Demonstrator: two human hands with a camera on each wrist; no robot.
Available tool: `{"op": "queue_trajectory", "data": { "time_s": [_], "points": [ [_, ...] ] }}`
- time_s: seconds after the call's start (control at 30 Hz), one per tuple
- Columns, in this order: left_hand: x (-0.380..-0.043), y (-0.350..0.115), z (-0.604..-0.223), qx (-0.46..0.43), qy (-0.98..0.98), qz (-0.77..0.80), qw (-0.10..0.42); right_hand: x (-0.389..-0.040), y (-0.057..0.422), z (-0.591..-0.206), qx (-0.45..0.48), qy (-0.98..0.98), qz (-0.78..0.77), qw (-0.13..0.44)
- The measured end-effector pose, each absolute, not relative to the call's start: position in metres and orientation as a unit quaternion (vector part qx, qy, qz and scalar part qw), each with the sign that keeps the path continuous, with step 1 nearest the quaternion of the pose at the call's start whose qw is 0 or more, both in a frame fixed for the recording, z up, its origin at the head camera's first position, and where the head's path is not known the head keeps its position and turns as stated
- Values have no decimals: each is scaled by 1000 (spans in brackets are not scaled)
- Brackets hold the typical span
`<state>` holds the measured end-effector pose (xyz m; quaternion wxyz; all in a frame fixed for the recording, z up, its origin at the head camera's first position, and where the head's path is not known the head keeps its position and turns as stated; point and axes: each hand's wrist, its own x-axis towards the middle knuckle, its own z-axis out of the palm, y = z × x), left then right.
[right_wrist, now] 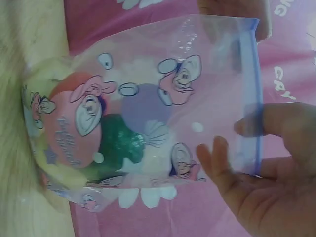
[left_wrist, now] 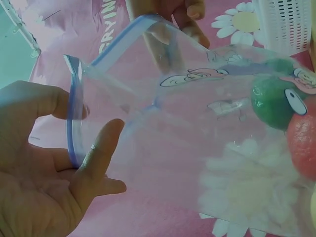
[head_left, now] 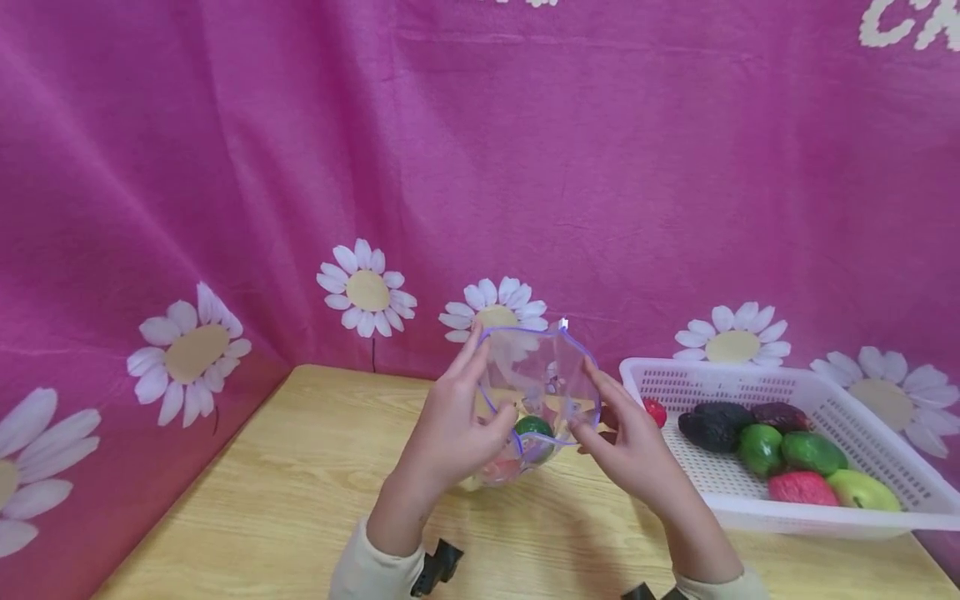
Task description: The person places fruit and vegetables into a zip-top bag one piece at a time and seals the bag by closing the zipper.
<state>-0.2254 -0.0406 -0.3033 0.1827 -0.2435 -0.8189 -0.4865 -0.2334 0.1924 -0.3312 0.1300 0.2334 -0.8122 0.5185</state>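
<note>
A clear zip bag (head_left: pixel 517 371) with a blue-purple zip edge stands on the table, its mouth spread wide toward me. My left hand (head_left: pixel 453 417) holds the left side of the rim between thumb and fingers. On the opposite side my right hand (head_left: pixel 630 446) grips the rim the same way. Inside the bag lie a green fruit (left_wrist: pixel 271 101) and a red fruit (left_wrist: pixel 303 143), with something yellowish at the bottom. Cartoon prints on the bag wall (right_wrist: pixel 217 98) partly cover the contents in the right wrist view.
To the right sits a white perforated basket (head_left: pixel 712 471) with dark avocados (head_left: pixel 708 429), green fruits (head_left: pixel 813 452), a pinkish-red fruit (head_left: pixel 802 487) and a yellow-green fruit (head_left: pixel 862 490). The wooden table (head_left: pixel 300 483) ends against a pink flowered cloth (head_left: pixel 525 167).
</note>
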Motion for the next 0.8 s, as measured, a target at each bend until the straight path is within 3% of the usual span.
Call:
{"op": "queue_trajectory", "data": {
  "time_s": [0.27, 0.4, 0.5, 0.6, 0.8],
  "points": [
    [-230, -42, -304, -225, -808, -515, 177, -228, 207, -318, 273, -827, 453, 192],
    [-231, -43, -304, -213, -800, -526, 194, -225, 227, -307, 240, -860, 366, 264],
    [-232, -43, -305, -208, -800, -523, 208, -223, 255, -302, 183, -895, 288, 287],
    [-233, -44, -305, -202, -801, -520, 216, -225, 289, -305, 120, -934, 221, 256],
    [-233, -47, -304, -184, -801, -520, 233, -238, 355, -321, 8, -982, 148, 117]
  ]
}}
